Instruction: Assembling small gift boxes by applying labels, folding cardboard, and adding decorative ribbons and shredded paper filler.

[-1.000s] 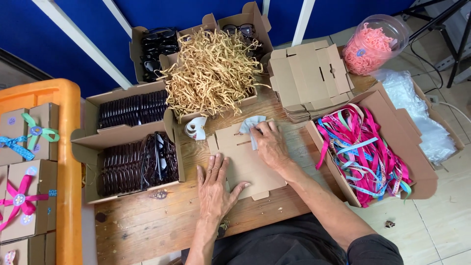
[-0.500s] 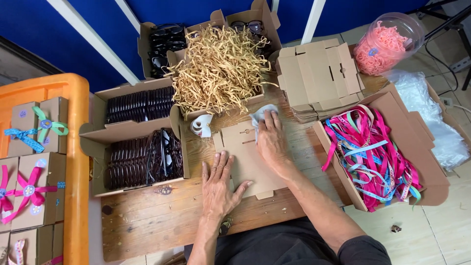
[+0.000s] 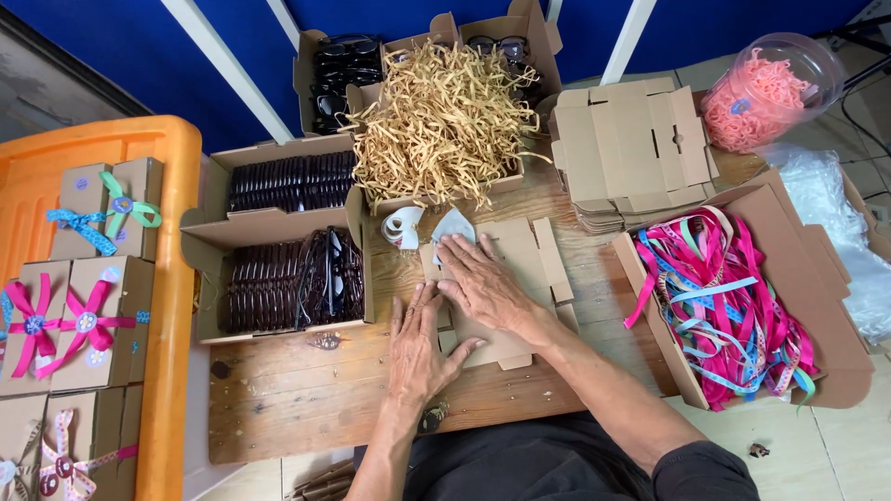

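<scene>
A flat, unfolded cardboard box blank [image 3: 524,260] lies on the wooden table [image 3: 297,399] in front of me. My left hand [image 3: 422,348] rests flat on its near left part, fingers spread. My right hand [image 3: 483,283] presses down on the blank's left side, fingertips at its upper left flap. A small roll of white tape [image 3: 402,225] and a pale blue-grey scrap [image 3: 452,223] lie just beyond my right fingertips.
A box of tan paper shreds [image 3: 445,121] stands behind. Boxes of dark sunglasses [image 3: 288,278] sit at left, a stack of flat blanks [image 3: 631,148] and a ribbon box [image 3: 724,306] at right. An orange crate [image 3: 172,278] holds ribbon-tied boxes. A jar of pink pieces [image 3: 766,88] stands far right.
My right hand has slid left and nearer across the blank, away from the blue-grey scrap. My left hand has stayed flat on the near left of the blank.
</scene>
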